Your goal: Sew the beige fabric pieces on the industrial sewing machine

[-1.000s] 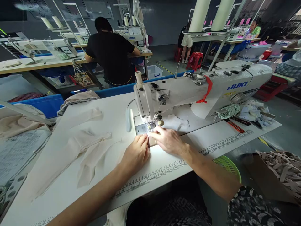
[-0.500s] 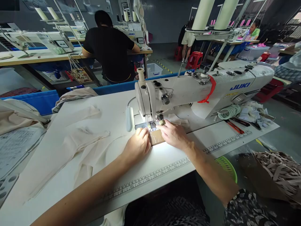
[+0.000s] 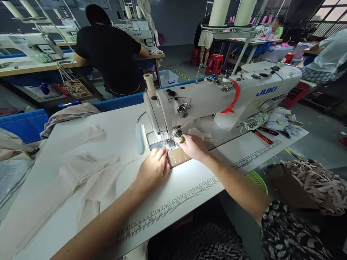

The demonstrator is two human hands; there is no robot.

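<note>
A white JUKI sewing machine (image 3: 217,101) stands on the white table (image 3: 189,187). A small brown piece (image 3: 177,157) lies under the lit needle area. My left hand (image 3: 153,168) pinches its left edge close to the presser foot, fingers closed. My right hand (image 3: 193,146) rests on the piece's right side, fingers curled, fingertips beside the needle.
Beige fabric pieces (image 3: 81,169) lie across the table's left. Scissors and scraps (image 3: 273,124) sit at the right of the machine. A green basket (image 3: 256,180) and a box of beige strips (image 3: 314,180) stand lower right. A person in black (image 3: 111,57) works at the table behind.
The brown piece has come out toward me from under the presser foot. Both hands stayed at the needle area. The view shifted so everything sits further left.
</note>
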